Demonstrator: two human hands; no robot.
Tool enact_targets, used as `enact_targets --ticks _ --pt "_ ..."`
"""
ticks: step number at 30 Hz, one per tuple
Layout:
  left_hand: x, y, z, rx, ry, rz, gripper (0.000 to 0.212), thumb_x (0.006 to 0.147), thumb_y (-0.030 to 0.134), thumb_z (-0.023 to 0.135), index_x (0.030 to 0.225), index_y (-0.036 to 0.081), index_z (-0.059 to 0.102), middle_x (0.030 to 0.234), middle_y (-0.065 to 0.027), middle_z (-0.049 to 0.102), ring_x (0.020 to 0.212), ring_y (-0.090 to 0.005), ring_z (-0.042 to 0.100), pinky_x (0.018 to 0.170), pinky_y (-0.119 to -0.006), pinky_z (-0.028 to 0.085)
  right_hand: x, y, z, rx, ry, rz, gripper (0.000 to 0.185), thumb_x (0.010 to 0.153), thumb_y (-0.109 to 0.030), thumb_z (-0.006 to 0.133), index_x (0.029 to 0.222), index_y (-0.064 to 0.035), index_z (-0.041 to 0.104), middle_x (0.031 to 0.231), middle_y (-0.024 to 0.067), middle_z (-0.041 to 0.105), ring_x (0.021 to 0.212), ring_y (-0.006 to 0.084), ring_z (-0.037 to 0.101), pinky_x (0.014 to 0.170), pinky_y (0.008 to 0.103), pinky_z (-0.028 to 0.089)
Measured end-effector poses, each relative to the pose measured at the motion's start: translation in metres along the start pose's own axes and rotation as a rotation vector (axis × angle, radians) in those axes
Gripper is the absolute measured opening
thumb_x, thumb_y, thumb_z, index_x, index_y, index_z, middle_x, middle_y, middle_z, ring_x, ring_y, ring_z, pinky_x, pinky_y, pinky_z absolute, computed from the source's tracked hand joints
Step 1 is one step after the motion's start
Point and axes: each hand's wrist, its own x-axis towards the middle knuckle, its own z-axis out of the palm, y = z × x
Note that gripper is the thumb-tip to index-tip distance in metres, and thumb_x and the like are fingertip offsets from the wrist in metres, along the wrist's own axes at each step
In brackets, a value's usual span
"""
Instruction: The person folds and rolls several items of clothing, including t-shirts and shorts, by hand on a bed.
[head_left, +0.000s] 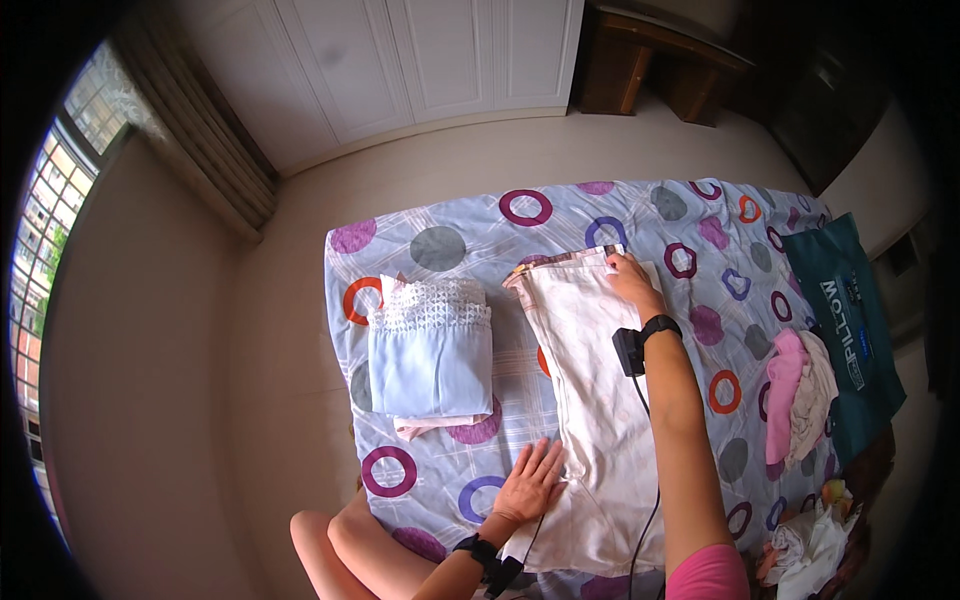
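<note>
A long white cloth (600, 390), folded in layers with a brown patterned edge at its far end, lies on the bed. My right hand (631, 281) rests on its far right corner, fingers bent at the edge; whether they pinch the cloth I cannot tell. Flat and spread, my left hand (531, 481) touches the cloth's near left side and the bedsheet. To the left sits a folded light blue cloth (431, 375) with white lacy trim, a pale pink layer showing beneath it. Both wrists wear black straps with small boxes and cables.
The bed has a patterned sheet (679, 375). At its right lie a pink cloth (786, 397), a cream cloth (814, 397), a dark green pillow bag (847, 337) and a crumpled white heap (806, 551). White cupboards (450, 60) stand beyond the floor; a curtain (195, 120) hangs left.
</note>
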Motion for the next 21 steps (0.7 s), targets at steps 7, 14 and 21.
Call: enact_targets --ticks 7,14,21 --pt "0.001 0.002 -0.004 -0.016 0.003 -0.006 0.051 0.081 0.032 0.047 0.121 0.002 0.037 0.129 -0.0100 0.033 0.122 -0.0276 0.026 0.100 -0.041 0.020 0.011 -0.002 -0.005 -0.137 0.204 0.022 0.013 0.071 -0.014 0.058 0.075 -0.0045 0.050 0.089 0.0160 0.051 0.084 0.0319 0.051 0.071 0.0409 0.040" --pt "0.002 0.001 -0.002 -0.018 0.011 -0.003 0.051 0.081 0.031 0.047 0.121 0.002 0.037 0.129 -0.0098 0.033 0.121 -0.0278 0.027 0.100 -0.041 0.020 0.010 -0.026 0.006 -0.133 0.245 -0.120 0.019 0.075 -0.010 0.051 0.093 -0.0079 0.054 0.097 0.0123 0.052 0.092 0.0303 0.051 0.075 0.0389 0.042" --pt "0.002 0.001 -0.001 -0.049 0.019 -0.008 0.049 0.081 0.030 0.046 0.120 0.001 0.038 0.129 -0.0107 0.032 0.121 -0.0284 0.027 0.099 -0.041 0.021 0.029 -0.059 0.035 -0.056 0.103 -0.253 0.029 0.075 -0.005 0.044 0.101 -0.0112 0.056 0.101 0.0097 0.054 0.094 0.0288 0.051 0.078 0.0362 0.041"
